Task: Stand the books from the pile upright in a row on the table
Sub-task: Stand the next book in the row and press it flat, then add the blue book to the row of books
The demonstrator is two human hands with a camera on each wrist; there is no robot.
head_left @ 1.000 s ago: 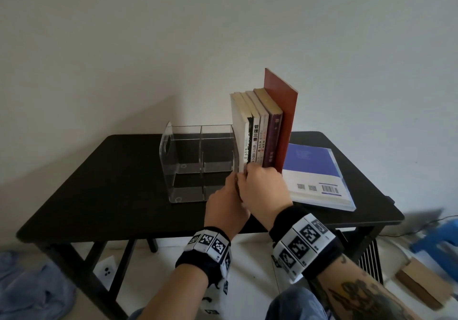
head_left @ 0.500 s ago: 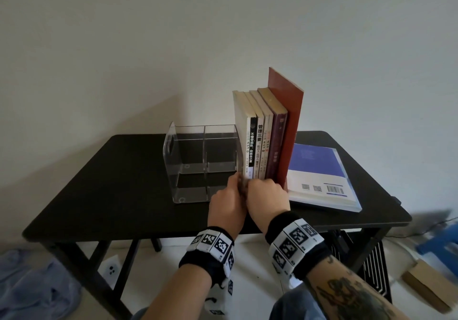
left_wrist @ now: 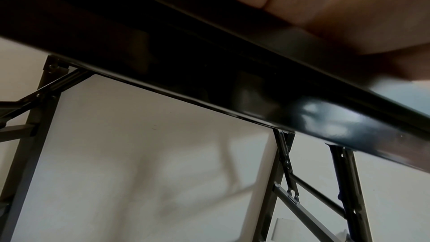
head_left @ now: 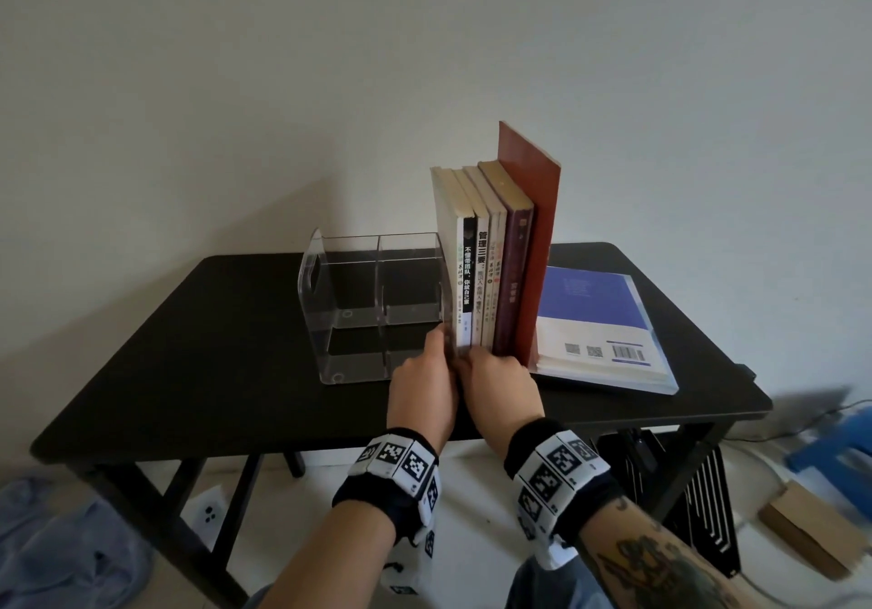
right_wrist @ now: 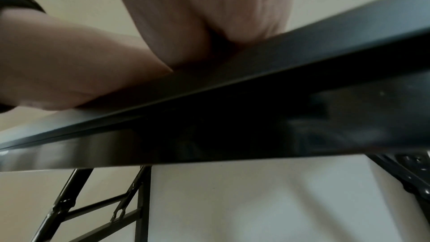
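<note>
Several books stand upright in a row on the black table, with a tall red-brown one at the right end. One blue and white book lies flat to the right of the row. My left hand lies at the foot of the row, its fingers against the left cover of the leftmost book. My right hand sits beside it at the foot of the spines, fingers hidden. Both wrist views show only a palm heel and the table's front edge.
A clear acrylic divider rack stands against the left side of the row. The wall is close behind the table. On the floor lie blue cloth, a cardboard box and a blue stool.
Both hands have stayed at the foot of the row. The head view has shifted a little. The books stand much as before.
</note>
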